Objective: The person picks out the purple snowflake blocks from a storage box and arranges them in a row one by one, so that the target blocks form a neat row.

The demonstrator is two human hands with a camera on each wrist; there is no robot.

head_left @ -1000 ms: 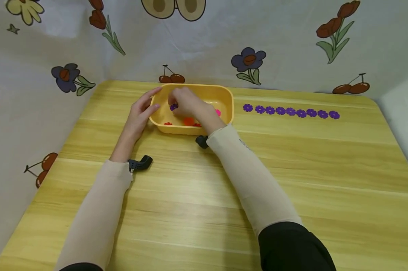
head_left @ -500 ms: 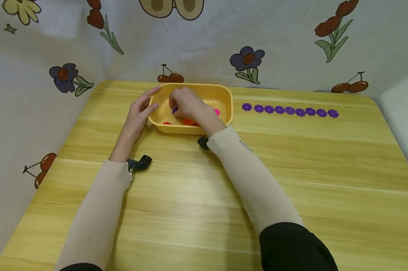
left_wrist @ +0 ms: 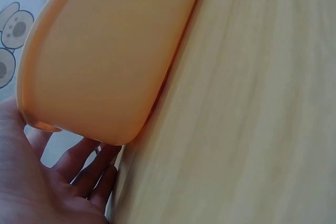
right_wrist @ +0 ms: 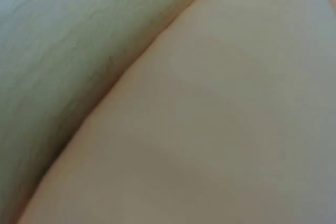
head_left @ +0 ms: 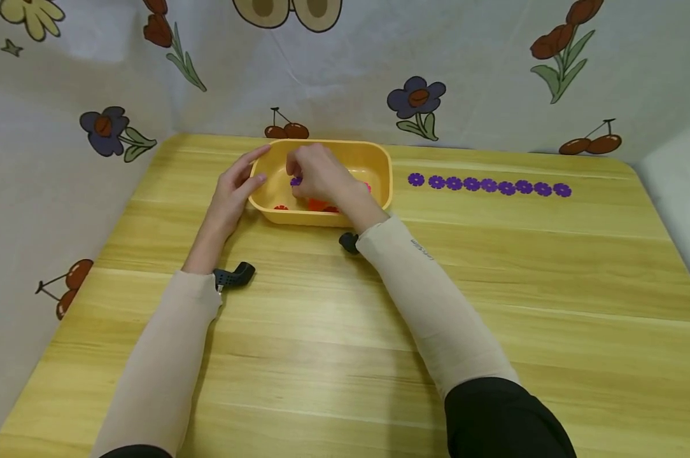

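Observation:
A yellow plastic bin (head_left: 379, 172) stands near the back of the table. My left hand (head_left: 229, 197) holds its left end, with the thumb at the rim; in the left wrist view the fingers (left_wrist: 86, 169) are curled beside the bin's end wall. Inside the bin, my right hand (head_left: 324, 175) pinches a purple flower-shaped disc (head_left: 296, 182) between thumb and fingers. Red discs (head_left: 281, 207), orange-red discs (head_left: 317, 205) and a pink disc (head_left: 368, 187) lie in the bin, partly hidden by the right hand and the front wall. A blurred pale surface fills most of the right wrist view.
Several purple flower-shaped discs (head_left: 471, 184) form a row on the wooden table (head_left: 299, 331) to the right of the bin. Behind the table hangs a white cloth (head_left: 345, 83) printed with flowers and cherries. Dark wrist devices (head_left: 236, 275) stick out at both cuffs.
The right hand shifts only slightly inside the bin, the purple disc at its fingertips. The left hand stays at the bin's left end. The head view drifts a little.

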